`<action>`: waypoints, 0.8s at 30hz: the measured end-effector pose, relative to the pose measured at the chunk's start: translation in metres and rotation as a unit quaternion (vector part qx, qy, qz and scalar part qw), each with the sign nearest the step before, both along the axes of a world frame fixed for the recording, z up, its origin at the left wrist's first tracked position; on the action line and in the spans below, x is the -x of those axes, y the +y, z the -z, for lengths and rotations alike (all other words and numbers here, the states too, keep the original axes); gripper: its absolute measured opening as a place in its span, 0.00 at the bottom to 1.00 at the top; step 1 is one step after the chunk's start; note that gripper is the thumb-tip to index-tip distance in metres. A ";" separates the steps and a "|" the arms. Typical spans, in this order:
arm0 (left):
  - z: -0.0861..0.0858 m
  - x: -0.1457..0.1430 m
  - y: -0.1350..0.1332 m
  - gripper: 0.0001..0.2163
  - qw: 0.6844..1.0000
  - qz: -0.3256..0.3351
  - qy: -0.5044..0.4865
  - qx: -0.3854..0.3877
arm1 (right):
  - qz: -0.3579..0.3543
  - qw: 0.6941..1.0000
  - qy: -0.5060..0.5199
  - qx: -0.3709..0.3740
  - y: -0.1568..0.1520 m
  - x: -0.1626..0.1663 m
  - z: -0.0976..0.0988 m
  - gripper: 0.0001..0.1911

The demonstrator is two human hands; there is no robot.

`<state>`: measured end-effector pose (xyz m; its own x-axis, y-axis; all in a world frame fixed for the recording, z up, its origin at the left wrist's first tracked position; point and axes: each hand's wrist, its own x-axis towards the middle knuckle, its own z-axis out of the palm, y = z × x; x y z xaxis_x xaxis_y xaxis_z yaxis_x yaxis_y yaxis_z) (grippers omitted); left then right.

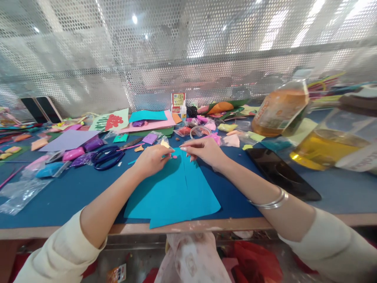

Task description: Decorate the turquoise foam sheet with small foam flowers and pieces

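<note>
Blue sheets of paper [176, 196] lie at the table's front edge, one over another, with a thin dark line down the upper one. Over their far left part is my left hand [153, 160], its fingers pinched together. My right hand [206, 151] faces it from the other side, thumb and fingertips closed close to the left fingertips. What either pinch holds is too small to make out. A small pink piece [174, 157] shows on the blue paper between the hands. Just behind my left fingers is a pale yellow lump [165, 144].
Blue-handled scissors [107, 158] and bagged coloured clay [73, 154] lie to the left. A black phone [279, 173], a bottle of orange drink [279, 106] and a container of yellow liquid [332, 143] are on the right. A tape roll [200, 131] lies behind my hands, before a perforated metal screen [188, 51].
</note>
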<state>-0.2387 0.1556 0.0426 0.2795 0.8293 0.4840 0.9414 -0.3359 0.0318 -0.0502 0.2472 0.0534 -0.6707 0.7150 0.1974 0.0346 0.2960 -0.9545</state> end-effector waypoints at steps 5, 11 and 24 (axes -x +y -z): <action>0.003 -0.002 0.003 0.09 1.000 0.017 0.005 -0.019 | -0.003 1.000 -0.005 0.007 -0.001 0.001 0.000 0.12; 0.008 0.001 0.005 0.08 0.997 0.060 0.035 -0.030 | -0.008 1.000 -0.015 0.008 -0.001 0.002 0.001 0.10; -0.011 -0.012 -0.020 0.18 1.000 0.015 0.008 0.012 | -0.019 0.999 -0.023 -0.023 0.002 0.001 0.003 0.12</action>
<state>-0.2272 0.1356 0.0541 0.3128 0.8318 0.4585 0.9312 -0.3637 0.0246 -0.0510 0.2493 0.0505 -0.7060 0.6804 0.1967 0.0669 0.3405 -0.9378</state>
